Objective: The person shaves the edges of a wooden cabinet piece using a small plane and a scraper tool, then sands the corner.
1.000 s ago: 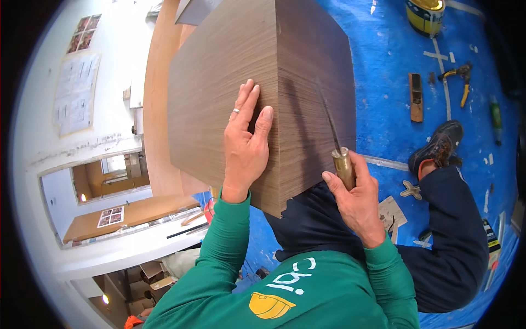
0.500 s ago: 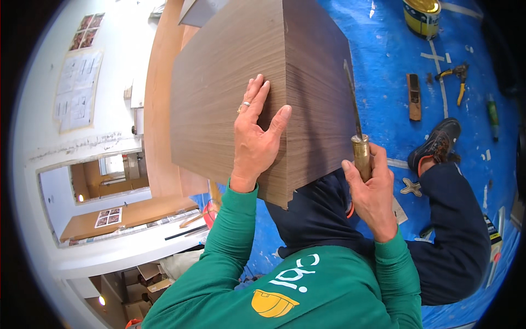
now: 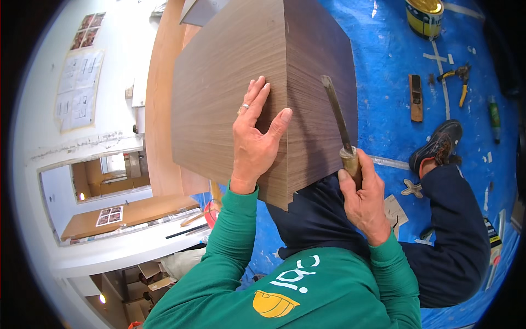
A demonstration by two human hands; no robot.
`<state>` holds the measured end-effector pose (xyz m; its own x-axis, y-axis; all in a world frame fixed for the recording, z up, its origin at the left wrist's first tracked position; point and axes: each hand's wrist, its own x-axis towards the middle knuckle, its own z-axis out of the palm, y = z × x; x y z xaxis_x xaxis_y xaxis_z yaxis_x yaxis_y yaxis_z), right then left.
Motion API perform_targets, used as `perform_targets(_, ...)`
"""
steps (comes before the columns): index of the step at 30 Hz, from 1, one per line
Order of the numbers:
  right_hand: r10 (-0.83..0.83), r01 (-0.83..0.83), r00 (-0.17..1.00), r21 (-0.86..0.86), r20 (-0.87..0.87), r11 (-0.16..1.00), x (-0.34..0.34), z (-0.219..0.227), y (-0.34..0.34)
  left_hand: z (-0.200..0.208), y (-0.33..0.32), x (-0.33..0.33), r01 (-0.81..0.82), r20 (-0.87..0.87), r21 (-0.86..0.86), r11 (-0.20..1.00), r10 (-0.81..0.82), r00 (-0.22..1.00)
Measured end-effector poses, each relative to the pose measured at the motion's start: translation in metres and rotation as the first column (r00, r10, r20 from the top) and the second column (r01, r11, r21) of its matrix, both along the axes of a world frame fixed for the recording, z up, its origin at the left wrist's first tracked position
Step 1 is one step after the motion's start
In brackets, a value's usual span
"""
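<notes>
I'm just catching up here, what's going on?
A person's left hand is laid against the brown wood-grain box, thumb close to its corner edge. The right hand grips a long-bladed tool by its handle, the blade pointing up in front of the box's right side; whether it touches the panel, I can't tell. Off to the right, a wooden hand plane and a yellow-handled tool lie on the blue floor sheet.

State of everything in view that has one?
Left hand: fingers extended, against the box
Box: wood-grained, left face under that hand
Right hand: closed around the tool's handle
Tool: held, blade bare; contact with box unclear
Pincers: lying, handles spread
Hand plane: lying unused
Can: upright
Lower lamp: lit
</notes>
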<state>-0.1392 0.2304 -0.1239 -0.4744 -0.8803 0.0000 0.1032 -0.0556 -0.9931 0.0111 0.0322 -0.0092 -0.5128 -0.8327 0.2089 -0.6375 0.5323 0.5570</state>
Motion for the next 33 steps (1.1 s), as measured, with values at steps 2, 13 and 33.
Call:
perform_targets(2,0.106,-0.106,0.994,0.065,0.011,0.992,-0.008,0.004,0.001,0.002,0.0,0.001,-0.009,0.021,0.027,1.0,0.008,1.0)
perform_targets(13,0.179,-0.178,0.983,0.042,-0.041,0.983,-0.021,0.036,-0.01,0.009,-0.005,-0.021,-0.011,0.229,0.102,0.995,-0.013,0.973)
perform_targets(33,0.27,-0.272,0.962,0.039,0.051,0.961,-0.027,0.039,-0.019,0.004,-0.004,-0.027,-0.047,0.188,0.127,0.991,0.023,0.982)
